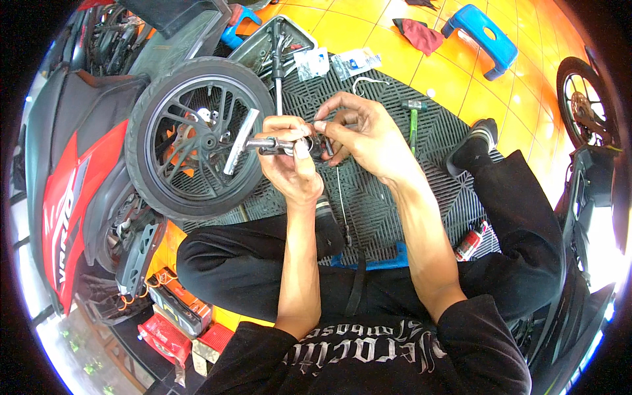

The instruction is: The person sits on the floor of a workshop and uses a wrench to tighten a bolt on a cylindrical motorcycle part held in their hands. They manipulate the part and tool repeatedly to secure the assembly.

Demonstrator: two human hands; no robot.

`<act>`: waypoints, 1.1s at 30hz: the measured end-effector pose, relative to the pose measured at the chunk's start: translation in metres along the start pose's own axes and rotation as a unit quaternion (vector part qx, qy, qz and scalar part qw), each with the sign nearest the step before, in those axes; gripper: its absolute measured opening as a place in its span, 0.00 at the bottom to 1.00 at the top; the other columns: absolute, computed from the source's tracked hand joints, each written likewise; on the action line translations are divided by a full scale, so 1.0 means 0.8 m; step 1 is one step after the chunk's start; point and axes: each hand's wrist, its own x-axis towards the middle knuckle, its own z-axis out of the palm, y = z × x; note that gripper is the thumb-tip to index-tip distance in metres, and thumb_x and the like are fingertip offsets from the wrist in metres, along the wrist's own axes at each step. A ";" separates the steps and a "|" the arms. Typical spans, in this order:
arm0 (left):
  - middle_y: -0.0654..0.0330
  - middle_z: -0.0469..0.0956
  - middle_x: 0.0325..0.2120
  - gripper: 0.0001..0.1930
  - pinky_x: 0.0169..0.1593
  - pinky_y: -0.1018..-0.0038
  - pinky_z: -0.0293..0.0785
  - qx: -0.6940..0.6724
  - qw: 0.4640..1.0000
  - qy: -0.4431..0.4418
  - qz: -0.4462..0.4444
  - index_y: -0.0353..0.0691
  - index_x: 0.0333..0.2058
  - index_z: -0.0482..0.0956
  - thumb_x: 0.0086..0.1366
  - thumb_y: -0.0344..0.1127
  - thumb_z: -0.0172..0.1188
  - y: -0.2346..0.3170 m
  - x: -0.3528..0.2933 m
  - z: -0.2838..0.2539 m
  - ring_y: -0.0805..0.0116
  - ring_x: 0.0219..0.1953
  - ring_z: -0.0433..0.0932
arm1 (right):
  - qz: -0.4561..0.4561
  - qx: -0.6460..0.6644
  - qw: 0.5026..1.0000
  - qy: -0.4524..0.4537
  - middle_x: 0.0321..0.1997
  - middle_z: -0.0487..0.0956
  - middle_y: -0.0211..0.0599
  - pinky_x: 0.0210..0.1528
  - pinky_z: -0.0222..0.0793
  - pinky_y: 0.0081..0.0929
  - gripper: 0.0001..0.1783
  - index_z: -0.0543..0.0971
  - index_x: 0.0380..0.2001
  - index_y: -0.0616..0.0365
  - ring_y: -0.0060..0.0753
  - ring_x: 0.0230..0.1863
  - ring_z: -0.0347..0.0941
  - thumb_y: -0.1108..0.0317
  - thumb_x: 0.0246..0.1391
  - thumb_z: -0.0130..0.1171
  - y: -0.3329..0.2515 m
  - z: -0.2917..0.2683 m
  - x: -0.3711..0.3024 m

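Note:
My left hand [293,161] is closed around the dark shaft of a T-shaped metal piece [241,141], whose silver crossbar sticks out to the left. A shiny ring shows near its fingertips. Close by on the right, my right hand [375,135] has its thumb and fingers curled together at a small dark part [328,146], mostly covered by the fingers. The two hands almost touch above the black grid mat [438,178]. Below them a thin metal rod [342,197] runs toward my lap. Just beyond the hands lies a silver-and-black tube [278,92].
A spoked wheel with its tyre [146,141] lies left, beside a red-and-black scooter [72,178]. Farther off are a tool tray [249,51], plastic packets [355,64], a green-handled hammer [413,125] and a blue stool [484,39]. A red bottle [469,243] sits by my right leg.

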 end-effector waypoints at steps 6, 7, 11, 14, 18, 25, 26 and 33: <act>0.53 0.70 0.33 0.09 0.43 0.67 0.73 -0.016 1.000 0.021 -0.009 0.40 0.39 0.66 0.66 0.35 0.56 -0.001 0.003 -0.004 0.65 0.36 0.71 | -0.354 -0.424 0.829 -0.086 0.41 0.82 0.43 0.49 0.77 0.39 0.13 0.81 0.42 0.61 0.44 0.44 0.82 0.76 0.51 0.63 -0.023 -0.027 0.007; 0.53 0.70 0.33 0.09 0.43 0.68 0.73 -0.012 1.000 0.019 -0.006 0.40 0.39 0.67 0.66 0.34 0.56 -0.001 0.005 -0.005 0.65 0.36 0.71 | -0.338 -0.449 0.821 -0.101 0.45 0.81 0.42 0.56 0.73 0.40 0.18 0.82 0.43 0.59 0.51 0.51 0.77 0.72 0.44 0.66 -0.027 -0.027 0.007; 0.53 0.70 0.33 0.09 0.41 0.67 0.71 -0.003 0.999 0.031 0.009 0.40 0.39 0.68 0.66 0.35 0.57 -0.005 0.007 -0.011 0.65 0.36 0.71 | -0.368 -0.544 0.732 -0.181 0.42 0.80 0.40 0.55 0.73 0.39 0.22 0.82 0.45 0.59 0.46 0.48 0.77 0.66 0.44 0.69 -0.038 -0.029 0.029; 0.54 0.71 0.37 0.11 0.42 0.71 0.73 -0.032 0.998 0.051 0.004 0.37 0.39 0.71 0.66 0.37 0.60 -0.008 0.004 -0.018 0.68 0.36 0.72 | -0.398 -0.564 0.691 -0.213 0.42 0.80 0.38 0.54 0.74 0.37 0.23 0.82 0.46 0.59 0.42 0.48 0.76 0.65 0.44 0.69 -0.040 -0.026 0.036; 0.53 0.71 0.34 0.10 0.43 0.69 0.72 0.000 0.999 0.050 0.000 0.39 0.39 0.69 0.66 0.37 0.57 -0.007 0.003 -0.017 0.66 0.36 0.72 | -0.487 -0.566 0.628 -0.220 0.41 0.80 0.37 0.50 0.76 0.34 0.27 0.80 0.50 0.63 0.40 0.46 0.76 0.63 0.45 0.70 -0.029 -0.034 0.041; 0.53 0.71 0.38 0.08 0.43 0.69 0.73 0.006 0.999 0.036 -0.017 0.38 0.39 0.71 0.65 0.34 0.57 -0.005 -0.004 -0.011 0.68 0.38 0.72 | -0.549 -0.568 0.576 -0.211 0.38 0.78 0.40 0.46 0.76 0.35 0.27 0.80 0.47 0.67 0.40 0.41 0.77 0.66 0.42 0.71 -0.019 -0.039 0.046; 0.53 0.71 0.38 0.08 0.42 0.70 0.73 0.008 0.999 0.031 -0.020 0.38 0.39 0.70 0.65 0.34 0.56 -0.005 -0.005 -0.011 0.68 0.37 0.72 | -0.544 -0.569 0.578 -0.215 0.37 0.77 0.40 0.46 0.76 0.35 0.26 0.80 0.46 0.66 0.41 0.40 0.76 0.67 0.42 0.71 -0.018 -0.039 0.046; 0.54 0.70 0.37 0.14 0.38 0.73 0.75 0.000 1.000 0.016 0.001 0.30 0.46 0.68 0.64 0.30 0.57 -0.005 -0.002 -0.007 0.69 0.34 0.73 | -0.483 -0.503 0.688 -0.200 0.33 0.75 0.41 0.38 0.73 0.37 0.15 0.79 0.37 0.65 0.45 0.35 0.74 0.72 0.44 0.69 -0.002 -0.038 0.040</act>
